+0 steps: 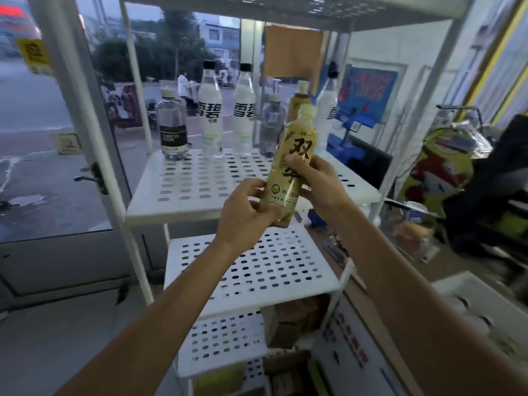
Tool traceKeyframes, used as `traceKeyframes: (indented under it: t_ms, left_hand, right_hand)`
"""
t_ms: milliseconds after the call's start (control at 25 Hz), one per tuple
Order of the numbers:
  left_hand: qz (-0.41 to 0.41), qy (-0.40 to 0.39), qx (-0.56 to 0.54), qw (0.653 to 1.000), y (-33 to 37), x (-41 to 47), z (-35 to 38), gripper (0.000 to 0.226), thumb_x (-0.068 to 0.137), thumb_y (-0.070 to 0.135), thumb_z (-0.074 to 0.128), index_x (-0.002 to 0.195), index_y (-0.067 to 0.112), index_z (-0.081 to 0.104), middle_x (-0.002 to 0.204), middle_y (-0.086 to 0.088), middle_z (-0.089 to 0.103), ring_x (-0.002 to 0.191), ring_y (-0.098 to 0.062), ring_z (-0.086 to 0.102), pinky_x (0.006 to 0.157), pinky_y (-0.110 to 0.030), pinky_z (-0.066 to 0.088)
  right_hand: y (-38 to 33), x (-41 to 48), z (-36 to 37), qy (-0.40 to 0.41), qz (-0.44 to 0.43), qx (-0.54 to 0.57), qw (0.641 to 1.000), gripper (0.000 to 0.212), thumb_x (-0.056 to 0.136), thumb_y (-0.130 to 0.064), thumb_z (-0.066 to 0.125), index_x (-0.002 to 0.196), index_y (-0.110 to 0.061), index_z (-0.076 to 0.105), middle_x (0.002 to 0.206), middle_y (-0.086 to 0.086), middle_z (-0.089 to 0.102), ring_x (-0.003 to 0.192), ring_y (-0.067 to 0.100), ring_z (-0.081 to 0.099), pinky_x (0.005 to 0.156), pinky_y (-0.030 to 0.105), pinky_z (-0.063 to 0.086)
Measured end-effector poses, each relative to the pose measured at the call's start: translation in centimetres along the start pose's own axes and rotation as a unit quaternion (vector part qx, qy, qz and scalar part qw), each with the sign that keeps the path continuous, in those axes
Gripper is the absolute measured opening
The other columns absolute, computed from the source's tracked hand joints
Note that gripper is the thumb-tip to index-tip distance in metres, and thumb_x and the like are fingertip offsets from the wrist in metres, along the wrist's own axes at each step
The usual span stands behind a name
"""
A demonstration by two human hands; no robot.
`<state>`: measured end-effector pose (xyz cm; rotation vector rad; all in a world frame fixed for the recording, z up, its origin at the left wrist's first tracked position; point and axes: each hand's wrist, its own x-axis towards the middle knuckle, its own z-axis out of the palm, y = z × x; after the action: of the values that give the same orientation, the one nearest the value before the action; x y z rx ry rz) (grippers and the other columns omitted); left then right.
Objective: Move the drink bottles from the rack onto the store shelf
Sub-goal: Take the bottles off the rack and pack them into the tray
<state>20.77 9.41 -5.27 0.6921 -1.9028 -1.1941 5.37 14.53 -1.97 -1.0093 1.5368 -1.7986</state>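
A yellow-labelled tea bottle (288, 167) with a cream cap is held upright in front of the white perforated shelf (197, 192). My left hand (245, 212) grips its lower part, and my right hand (317, 181) wraps round its middle from the right. At the back of that shelf stand a clear soda bottle with a black label (172, 130), two white bottles with black caps (210, 112) (243, 112), a small clear bottle (271, 127), a brown tea bottle (298, 102) and another white bottle (325, 110).
A lower perforated shelf (257, 270) sits below the hands, with cardboard boxes (288, 321) under it. White uprights (134, 155) frame the shelf unit. A glass door (57, 124) is at the left. A counter with clutter and bags (445, 172) lies to the right.
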Motion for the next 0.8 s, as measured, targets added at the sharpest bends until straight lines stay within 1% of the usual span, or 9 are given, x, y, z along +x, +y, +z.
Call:
traceKeyframes:
  t_ms: [80, 160, 240, 320, 400, 480, 560, 640, 800]
  left_hand:
    - [-0.021, -0.037, 0.008, 0.999, 0.3, -0.7, 2.2, 0.052, 0.072, 0.021, 0.083, 0.114, 0.019, 0.053, 0.105, 0.002, 0.064, 0.086, -0.012, 0.065, 0.070, -0.026, 0.057]
    - [-0.038, -0.090, 0.033, 0.995, 0.4, -1.4, 4.8, 0.052, 0.072, 0.024, 0.083, 0.112, 0.022, 0.051, 0.107, 0.002, 0.062, 0.092, -0.015, 0.064, 0.078, -0.035, 0.057]
    - [-0.053, -0.143, 0.036, 0.988, 0.0, -2.4, 7.3, 0.050, 0.073, 0.027, 0.083, 0.113, 0.023, 0.052, 0.108, 0.003, 0.063, 0.094, -0.012, 0.064, 0.081, -0.038, 0.056]
    - [-0.089, -0.192, -0.003, 0.977, -0.2, -3.5, 10.2, 0.046, 0.076, 0.024, 0.080, 0.114, 0.021, 0.054, 0.109, 0.001, 0.065, 0.094, -0.013, 0.066, 0.081, -0.040, 0.057]
    - [-0.125, -0.233, -0.009, 0.964, 0.3, -5.0, 13.0, 0.042, 0.078, 0.019, 0.079, 0.110, 0.019, 0.052, 0.104, -0.003, 0.067, 0.089, -0.018, 0.068, 0.072, -0.035, 0.058]
    - [-0.134, -0.267, 0.001, 0.954, 0.9, -6.5, 16.2, 0.041, 0.078, 0.014, 0.078, 0.109, 0.015, 0.051, 0.101, -0.005, 0.066, 0.088, -0.018, 0.066, 0.060, -0.023, 0.054]
    - [-0.130, -0.292, -0.012, 0.947, 0.9, -8.2, 19.6, 0.041, 0.078, 0.009, 0.076, 0.109, 0.013, 0.051, 0.101, -0.003, 0.064, 0.093, -0.018, 0.065, 0.058, -0.018, 0.054]
    - [-0.110, -0.313, -0.004, 0.943, 1.0, -9.6, 22.7, 0.043, 0.078, 0.010, 0.076, 0.113, 0.015, 0.051, 0.103, 0.000, 0.063, 0.097, -0.012, 0.063, 0.063, -0.018, 0.055]
    - [-0.091, -0.370, 0.043, 0.923, 0.7, -11.7, 27.7, 0.062, 0.077, 0.021, 0.078, 0.132, 0.019, 0.051, 0.118, -0.001, 0.063, 0.106, -0.014, 0.059, 0.092, -0.033, 0.051]
  right_hand:
    - [0.5, -1.6, -2.6, 0.053, 0.018, 0.005, 0.998, 0.041, 0.083, -0.026, 0.077, 0.114, -0.002, 0.064, 0.104, 0.013, 0.074, 0.095, 0.026, 0.073, 0.074, 0.034, 0.061]
    - [1.2, -3.6, -5.7, 0.091, 0.042, 0.032, 0.994, 0.035, 0.083, -0.020, 0.077, 0.109, -0.001, 0.065, 0.099, 0.013, 0.074, 0.086, 0.024, 0.074, 0.072, 0.036, 0.062]
    - [2.6, -5.7, -8.7, 0.116, 0.066, 0.067, 0.989, 0.030, 0.084, -0.016, 0.076, 0.106, 0.000, 0.065, 0.091, 0.012, 0.075, 0.074, 0.018, 0.074, 0.059, 0.030, 0.060]
    - [4.2, -8.0, -11.8, 0.142, 0.085, 0.065, 0.984, 0.035, 0.082, -0.021, 0.078, 0.108, -0.001, 0.066, 0.092, 0.010, 0.075, 0.074, 0.017, 0.074, 0.058, 0.025, 0.056]
    - [5.6, -10.3, -14.9, 0.169, 0.097, 0.061, 0.979, 0.040, 0.080, -0.026, 0.080, 0.109, -0.002, 0.068, 0.094, 0.009, 0.076, 0.078, 0.018, 0.074, 0.064, 0.027, 0.057]
    - [6.6, -12.9, -18.0, 0.194, 0.113, 0.046, 0.973, 0.039, 0.079, -0.030, 0.081, 0.108, -0.006, 0.069, 0.095, 0.007, 0.076, 0.073, 0.014, 0.072, 0.063, 0.026, 0.056]
    - [7.5, -15.5, -21.4, 0.218, 0.125, 0.039, 0.967, 0.040, 0.078, -0.034, 0.081, 0.108, -0.010, 0.070, 0.096, 0.004, 0.076, 0.074, 0.012, 0.071, 0.063, 0.027, 0.055]
    - [8.4, -17.8, -24.6, 0.247, 0.129, 0.050, 0.959, 0.046, 0.075, -0.037, 0.083, 0.110, -0.010, 0.069, 0.098, 0.004, 0.076, 0.082, 0.016, 0.073, 0.068, 0.030, 0.057]
    - [10.1, -21.8, -29.2, 0.283, 0.143, 0.062, 0.947, 0.064, 0.065, -0.043, 0.086, 0.114, -0.007, 0.066, 0.103, 0.006, 0.075, 0.094, 0.021, 0.072, 0.079, 0.039, 0.060]
